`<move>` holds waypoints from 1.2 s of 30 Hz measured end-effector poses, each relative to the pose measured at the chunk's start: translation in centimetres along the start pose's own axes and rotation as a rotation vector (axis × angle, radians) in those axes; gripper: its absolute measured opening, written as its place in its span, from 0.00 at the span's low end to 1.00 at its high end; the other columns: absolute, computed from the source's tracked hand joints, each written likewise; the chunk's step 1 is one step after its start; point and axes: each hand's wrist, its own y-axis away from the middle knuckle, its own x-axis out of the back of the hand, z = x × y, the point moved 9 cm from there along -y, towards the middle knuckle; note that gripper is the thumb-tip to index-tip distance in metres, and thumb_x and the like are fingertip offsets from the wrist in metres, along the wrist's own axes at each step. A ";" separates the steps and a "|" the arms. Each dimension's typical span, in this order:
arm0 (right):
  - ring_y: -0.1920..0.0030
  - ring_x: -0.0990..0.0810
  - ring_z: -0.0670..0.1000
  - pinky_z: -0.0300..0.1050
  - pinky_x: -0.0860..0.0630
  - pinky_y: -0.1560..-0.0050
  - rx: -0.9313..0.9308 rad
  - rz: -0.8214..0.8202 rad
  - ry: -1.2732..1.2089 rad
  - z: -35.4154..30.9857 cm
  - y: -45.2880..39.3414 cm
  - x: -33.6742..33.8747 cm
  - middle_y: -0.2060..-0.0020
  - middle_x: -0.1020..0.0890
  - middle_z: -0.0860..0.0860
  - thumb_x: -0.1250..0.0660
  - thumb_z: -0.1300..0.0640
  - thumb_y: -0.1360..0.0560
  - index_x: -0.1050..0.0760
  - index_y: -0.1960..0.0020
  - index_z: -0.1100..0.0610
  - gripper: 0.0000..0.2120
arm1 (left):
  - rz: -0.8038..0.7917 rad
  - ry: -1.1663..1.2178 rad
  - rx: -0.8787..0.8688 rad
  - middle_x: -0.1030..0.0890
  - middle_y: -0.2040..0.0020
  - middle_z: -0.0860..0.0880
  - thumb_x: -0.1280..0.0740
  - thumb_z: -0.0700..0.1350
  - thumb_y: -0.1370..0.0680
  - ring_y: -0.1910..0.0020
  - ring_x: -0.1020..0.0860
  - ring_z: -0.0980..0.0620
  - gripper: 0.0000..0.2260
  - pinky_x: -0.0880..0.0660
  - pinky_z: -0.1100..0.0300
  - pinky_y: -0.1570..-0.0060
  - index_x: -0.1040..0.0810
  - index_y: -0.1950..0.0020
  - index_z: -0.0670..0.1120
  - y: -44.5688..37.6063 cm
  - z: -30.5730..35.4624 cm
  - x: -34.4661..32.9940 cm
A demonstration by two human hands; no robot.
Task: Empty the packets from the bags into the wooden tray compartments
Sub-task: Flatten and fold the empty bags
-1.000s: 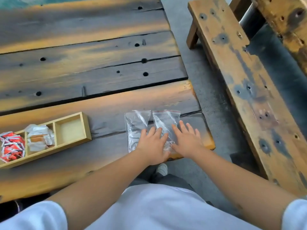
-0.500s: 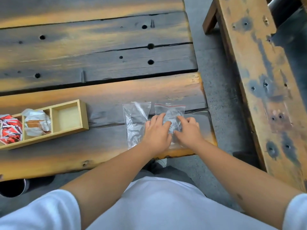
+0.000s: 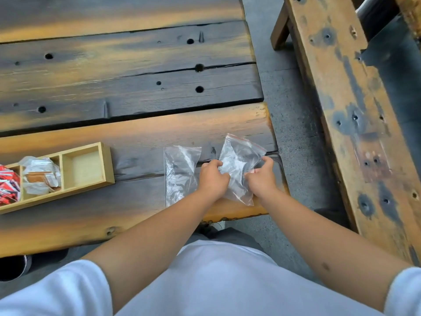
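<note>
Both hands pinch one clear bag (image 3: 237, 165): the left hand (image 3: 213, 179) clamps its left edge, the right hand (image 3: 262, 176) its right, lifting it tilted off the table (image 3: 136, 124). Just left lies a second bag (image 3: 180, 172), flat. Farther left sits the tray (image 3: 107, 165): nearest compartment bare, then clear packets (image 3: 41, 176), then red packets (image 3: 8, 187). Right of the grip stands a bench (image 3: 355, 124).

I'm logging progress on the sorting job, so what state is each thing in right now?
Right bag: looks empty, lifted at the top, gripped by both hands.
Left bag: looks empty, flat on the table.
Left hand: closed on the right bag.
Right hand: pinching the right bag.
Tray: right compartment empty, middle holds pale packets, left holds red packets.
</note>
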 end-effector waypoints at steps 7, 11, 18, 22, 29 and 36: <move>0.50 0.16 0.55 0.49 0.22 0.54 -0.121 -0.170 -0.376 -0.3 1.7 0.7 0.46 0.23 0.57 0.40 0.74 0.27 0.34 0.38 0.52 0.24 | -0.033 0.293 0.090 0.23 0.40 0.47 0.33 0.46 0.21 0.48 0.23 0.49 0.27 0.29 0.56 0.50 0.39 0.24 0.47 0.0 0.2 0.2; 0.59 0.17 0.51 0.51 0.22 0.50 -0.057 -0.258 -0.318 -1.2 2.7 0.7 0.48 0.20 0.58 0.43 0.73 0.28 0.26 0.41 0.63 0.18 | -0.036 0.342 0.053 0.23 0.40 0.48 0.32 0.51 0.21 0.42 0.23 0.48 0.20 0.29 0.57 0.45 0.29 0.31 0.46 0.6 0.4 1.9; 0.58 0.18 0.55 0.51 0.20 0.56 0.022 -0.454 -0.441 -4.8 6.1 -2.4 0.52 0.17 0.57 0.43 0.65 0.24 0.22 0.45 0.57 0.13 | -0.081 0.378 0.005 0.22 0.38 0.46 0.35 0.55 0.21 0.40 0.22 0.43 0.20 0.26 0.47 0.38 0.27 0.35 0.44 3.0 -0.6 6.1; 0.40 0.19 0.57 0.61 0.27 0.36 0.067 -0.527 -0.316 -5.9 7.4 -5.5 0.40 0.18 0.55 0.31 0.45 0.26 0.23 0.39 0.57 0.21 | -0.024 0.449 0.006 0.18 0.49 0.38 0.35 0.56 0.23 0.55 0.19 0.41 0.15 0.22 0.43 0.48 0.22 0.46 0.45 4.3 -2.8 9.5; 0.64 0.29 0.56 0.50 0.33 0.60 0.106 -0.475 -0.083 -5.6 8.3 -10.6 0.64 0.26 0.60 0.32 0.53 0.23 0.25 0.62 0.56 0.11 | 0.088 0.628 0.146 0.22 0.66 0.48 0.34 0.45 0.21 0.68 0.27 0.51 0.10 0.32 0.58 0.65 0.26 0.62 0.46 4.9 -9.5 12.9; 0.57 0.19 0.57 0.53 0.22 0.55 0.132 -0.421 0.074 -5.4 7.1 -13.5 0.57 0.18 0.58 0.36 0.50 0.21 0.24 0.55 0.62 0.14 | 0.022 0.747 0.266 0.15 0.53 0.38 0.37 0.41 0.20 0.58 0.17 0.41 0.06 0.18 0.45 0.54 0.22 0.56 0.42 2.9 -12.3 11.7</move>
